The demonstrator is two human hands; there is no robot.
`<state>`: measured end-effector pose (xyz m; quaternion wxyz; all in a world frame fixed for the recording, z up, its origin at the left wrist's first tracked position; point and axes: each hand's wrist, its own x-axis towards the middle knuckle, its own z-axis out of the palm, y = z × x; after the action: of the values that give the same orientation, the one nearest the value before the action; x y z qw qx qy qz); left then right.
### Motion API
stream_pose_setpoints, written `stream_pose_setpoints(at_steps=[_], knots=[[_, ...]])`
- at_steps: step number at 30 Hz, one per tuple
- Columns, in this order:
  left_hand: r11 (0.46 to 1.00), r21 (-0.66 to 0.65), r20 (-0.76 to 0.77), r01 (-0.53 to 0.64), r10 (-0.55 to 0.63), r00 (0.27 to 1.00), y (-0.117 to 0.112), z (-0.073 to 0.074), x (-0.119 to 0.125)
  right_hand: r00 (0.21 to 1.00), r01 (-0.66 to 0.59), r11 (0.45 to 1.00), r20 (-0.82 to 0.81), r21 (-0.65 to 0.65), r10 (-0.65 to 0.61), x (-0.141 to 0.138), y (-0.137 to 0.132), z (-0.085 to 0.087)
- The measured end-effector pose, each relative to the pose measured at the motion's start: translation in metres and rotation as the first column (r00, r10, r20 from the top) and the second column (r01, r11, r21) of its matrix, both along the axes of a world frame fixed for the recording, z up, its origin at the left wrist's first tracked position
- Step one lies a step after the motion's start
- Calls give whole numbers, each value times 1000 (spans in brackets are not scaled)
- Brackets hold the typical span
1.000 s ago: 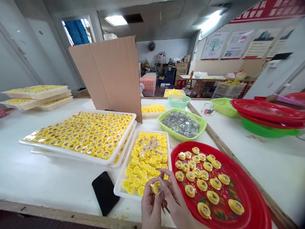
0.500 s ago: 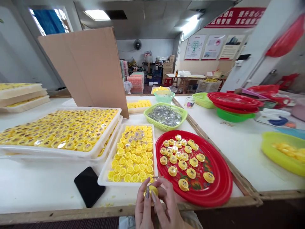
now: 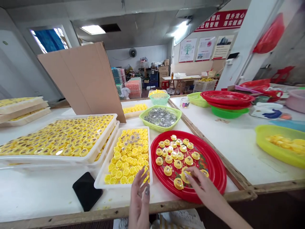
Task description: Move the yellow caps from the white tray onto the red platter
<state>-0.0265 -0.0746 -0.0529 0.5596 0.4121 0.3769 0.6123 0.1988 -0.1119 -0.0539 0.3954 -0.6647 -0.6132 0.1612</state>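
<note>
My right hand (image 3: 199,182) reaches over the red round tray (image 3: 218,187), fingers pinched at a small yellow cap-like piece (image 3: 185,176). The fingers partly hide this piece, and I cannot tell whether it rests on the tray. Around it sit several similar yellow pieces (image 3: 167,170) with shiny clear tops. My left hand (image 3: 140,198) is open and holds nothing, fingers apart, at the near right corner of a white tray (image 3: 98,183). That tray holds many yellow pieces (image 3: 124,180), with some clear parts (image 3: 133,138) lying over those at its far end.
Left stands a stacked white tray (image 3: 90,157) full of yellow pieces, beside an upright cardboard sheet (image 3: 81,79). A black phone-like slab (image 3: 87,190) lies in front. A green basket (image 3: 175,124) of clear parts sits behind the red tray. A wooden strip (image 3: 235,178) runs along the right.
My hands, together around a yellow piece before, have parted. The right moved right over the red tray; the left opened and stayed near the white tray. The view shifted slightly.
</note>
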Motion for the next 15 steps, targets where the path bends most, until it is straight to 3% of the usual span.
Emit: stream_pose_setpoints(at_steps=[3,7,11,15], knots=[[995,59,-135,-77,84,987,14,12,-28,975,15,999,223,-31,-8,41,0,-18],[974,122,-190,-190,211,959,26,23,-53,882,22,1000,472,-18,-11,57,4,-30],[957,126,-199,-261,282,939,35,26,-61,803,16,998,594,55,-45,34,21,-21],[967,125,-210,-223,245,946,47,24,-61,777,-161,983,626,88,71,-14,57,-20]])
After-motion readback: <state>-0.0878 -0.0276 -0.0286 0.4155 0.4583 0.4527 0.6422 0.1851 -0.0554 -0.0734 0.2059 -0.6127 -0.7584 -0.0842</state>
